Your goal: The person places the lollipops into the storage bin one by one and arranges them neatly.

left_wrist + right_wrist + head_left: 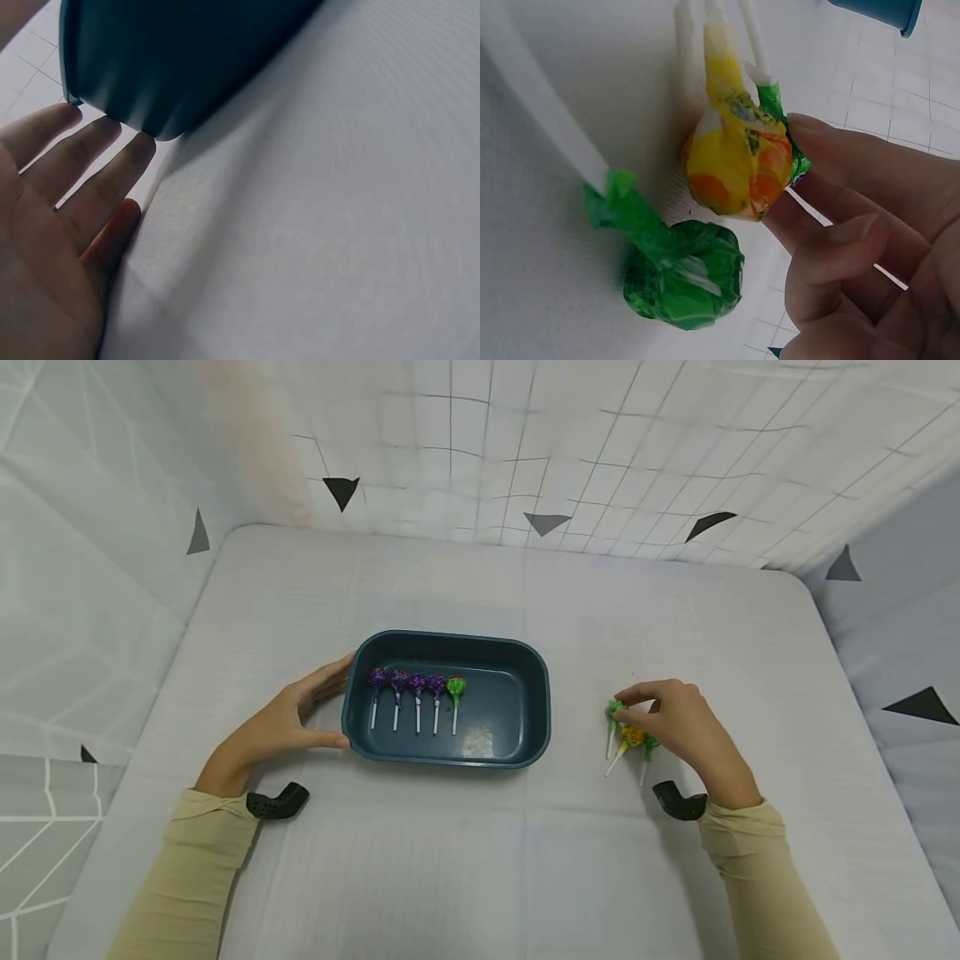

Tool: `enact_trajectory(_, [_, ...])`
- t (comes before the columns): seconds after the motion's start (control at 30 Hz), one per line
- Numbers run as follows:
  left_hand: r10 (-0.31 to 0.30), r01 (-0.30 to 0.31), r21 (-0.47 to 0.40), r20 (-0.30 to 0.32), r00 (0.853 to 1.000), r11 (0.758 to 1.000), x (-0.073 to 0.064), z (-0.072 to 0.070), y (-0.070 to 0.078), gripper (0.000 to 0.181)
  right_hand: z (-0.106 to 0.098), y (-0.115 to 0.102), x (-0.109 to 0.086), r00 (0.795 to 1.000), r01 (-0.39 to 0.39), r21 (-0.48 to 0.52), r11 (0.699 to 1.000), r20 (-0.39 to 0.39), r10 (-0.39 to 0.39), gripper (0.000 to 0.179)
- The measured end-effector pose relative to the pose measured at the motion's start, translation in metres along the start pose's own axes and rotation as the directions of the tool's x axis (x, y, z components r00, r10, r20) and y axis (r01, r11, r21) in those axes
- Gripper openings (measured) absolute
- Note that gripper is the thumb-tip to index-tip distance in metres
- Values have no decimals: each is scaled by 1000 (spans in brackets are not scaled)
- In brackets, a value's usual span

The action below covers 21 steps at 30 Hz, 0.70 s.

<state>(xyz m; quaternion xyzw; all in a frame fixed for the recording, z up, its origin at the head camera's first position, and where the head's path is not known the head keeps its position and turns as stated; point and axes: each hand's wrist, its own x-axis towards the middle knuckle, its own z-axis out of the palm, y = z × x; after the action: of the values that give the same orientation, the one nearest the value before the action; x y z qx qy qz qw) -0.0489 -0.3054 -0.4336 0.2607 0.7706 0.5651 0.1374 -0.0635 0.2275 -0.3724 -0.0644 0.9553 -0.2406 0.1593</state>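
A dark teal plastic tray (pixel 495 706) lies left of centre. In it several purple-wrapped lollipops (pixel 416 683) and one green lollipop (pixel 456 687) form a row, sticks toward me. My left hand (pixel 281 718) is at the tray's left end with fingers spread, thumb by the near corner; in the left wrist view its straight fingertips (pixel 139 146) meet the tray's edge. To the right, my right hand (pixel 678 722) pinches the head of a green lollipop (pixel 771 97) between thumb and fingertips. Beside it lie a yellow-orange lollipop (pixel 735 169) and another green lollipop (pixel 686 274).
A white cloth covers the table (pixel 450 868). A pale grid-patterned curtain (pixel 510 452) with dark triangles hangs behind the far edge, and more curtain flanks both sides. Black wrist devices (pixel 279 802) stick out at both cuffs.
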Motion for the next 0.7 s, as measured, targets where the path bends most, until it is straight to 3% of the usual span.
enact_trajectory(0.7, [-25,25,18,-8,1000,1000,0,0,2,115,-11,-21,3,997,81,-27,996,-5,-82,27])
